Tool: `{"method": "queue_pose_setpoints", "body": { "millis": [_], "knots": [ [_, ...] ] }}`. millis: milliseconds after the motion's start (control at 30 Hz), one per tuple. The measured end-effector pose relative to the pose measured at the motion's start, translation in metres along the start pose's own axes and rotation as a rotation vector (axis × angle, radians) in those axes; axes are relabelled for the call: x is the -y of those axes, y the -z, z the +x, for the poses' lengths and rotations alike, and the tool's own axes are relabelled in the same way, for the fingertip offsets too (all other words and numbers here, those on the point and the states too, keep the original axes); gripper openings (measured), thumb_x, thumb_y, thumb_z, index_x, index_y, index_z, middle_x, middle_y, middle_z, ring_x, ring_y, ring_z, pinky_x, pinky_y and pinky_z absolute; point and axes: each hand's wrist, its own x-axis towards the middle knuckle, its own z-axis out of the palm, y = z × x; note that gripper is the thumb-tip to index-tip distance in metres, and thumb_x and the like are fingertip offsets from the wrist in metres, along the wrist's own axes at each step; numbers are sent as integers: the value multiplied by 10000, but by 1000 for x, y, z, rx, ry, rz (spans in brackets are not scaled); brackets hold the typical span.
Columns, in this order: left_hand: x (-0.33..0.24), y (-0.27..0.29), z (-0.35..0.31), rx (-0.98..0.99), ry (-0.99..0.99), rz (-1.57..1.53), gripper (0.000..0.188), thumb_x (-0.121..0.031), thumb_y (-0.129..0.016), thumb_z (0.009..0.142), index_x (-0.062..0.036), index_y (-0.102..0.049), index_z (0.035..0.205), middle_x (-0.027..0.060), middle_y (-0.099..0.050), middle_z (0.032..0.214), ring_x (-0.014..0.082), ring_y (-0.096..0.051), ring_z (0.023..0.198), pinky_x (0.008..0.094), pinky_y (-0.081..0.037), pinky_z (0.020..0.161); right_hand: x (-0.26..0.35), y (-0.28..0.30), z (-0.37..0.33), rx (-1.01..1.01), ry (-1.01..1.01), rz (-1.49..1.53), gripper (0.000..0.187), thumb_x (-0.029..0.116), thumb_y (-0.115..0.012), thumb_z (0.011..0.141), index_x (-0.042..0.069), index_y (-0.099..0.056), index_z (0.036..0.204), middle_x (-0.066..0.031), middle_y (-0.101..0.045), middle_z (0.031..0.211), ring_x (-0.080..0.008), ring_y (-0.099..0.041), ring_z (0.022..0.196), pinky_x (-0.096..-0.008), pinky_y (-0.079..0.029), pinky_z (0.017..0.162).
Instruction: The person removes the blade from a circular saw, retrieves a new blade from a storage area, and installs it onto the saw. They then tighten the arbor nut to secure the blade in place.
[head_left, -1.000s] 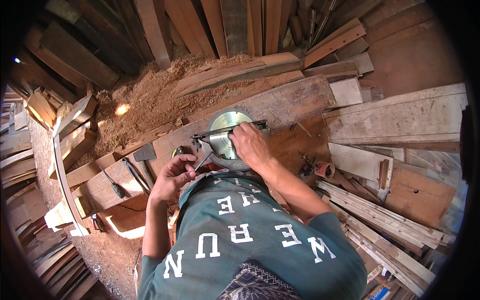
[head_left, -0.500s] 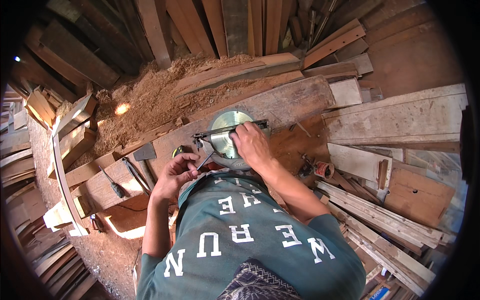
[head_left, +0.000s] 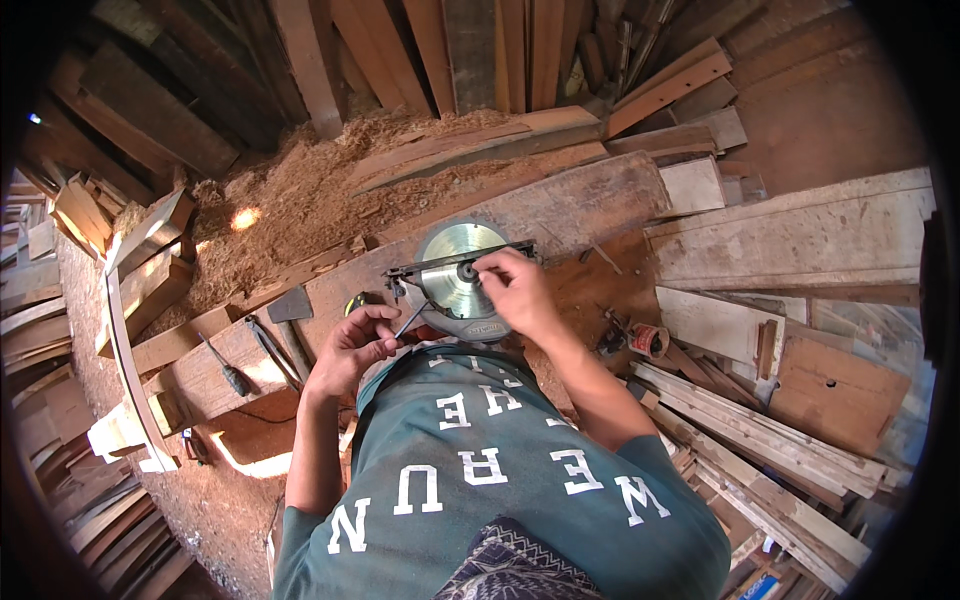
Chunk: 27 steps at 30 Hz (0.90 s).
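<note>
A circular saw (head_left: 478,328) lies on a thick wooden plank (head_left: 570,210), its round silver blade (head_left: 450,290) facing up and a dark metal base plate edge (head_left: 420,266) crossing over it. Fingertips of my right hand (head_left: 520,295) are pinched beside the dark hub at the blade's centre; whatever is between them is too small to make out. In my left hand (head_left: 355,345), thumb and fingers grip a thin metal hex key (head_left: 411,318), which slants up toward the blade's near left edge.
Left on the plank lie a hatchet-like tool (head_left: 291,308), pliers (head_left: 270,348), a screwdriver (head_left: 232,375) and a yellow-and-black object (head_left: 356,300). Sawdust (head_left: 290,200) is heaped beyond. Boards (head_left: 790,235) and a small can (head_left: 648,340) lie to the right.
My right hand has shifted slightly right and nearer to me, uncovering the dark hub of the blade. My left hand has stayed nearly still with the hex key.
</note>
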Motion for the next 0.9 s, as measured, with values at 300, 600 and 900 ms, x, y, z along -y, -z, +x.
{"method": "queue_pose_setpoints", "body": {
  "millis": [300, 600, 900],
  "knots": [
    [4, -2, 9, -16, -55, -40, 373, -5, -736, 988, -48, -637, 1346, -12, -662, 967, 103, -645, 917, 252, -527, 846, 8, -5, -1, 135, -356, -148, 247, 214, -754, 969, 33, -669, 1112, -117, -707, 1024, -228, -696, 901, -360, -563, 786],
    [1, -5, 12, -68, -66, -14, 376, -4, -737, 984, -45, -645, 1346, -9, -668, 961, 98, -648, 905, 253, -529, 837, 9, -35, -11, -108, 25, -702, 440, 329, -792, 918, 8, -668, 1192, -193, -678, 1066, -390, -686, 985, -490, -564, 833],
    [6, -2, 19, -80, -64, -43, 358, -26, -713, 1014, -46, -626, 1360, -9, -663, 967, 103, -664, 927, 251, -543, 841, -4, -44, -10, -166, 27, -704, 411, 326, -790, 891, 32, -671, 1153, -176, -692, 1021, -376, -704, 933, -490, -575, 793]
  ]
}}
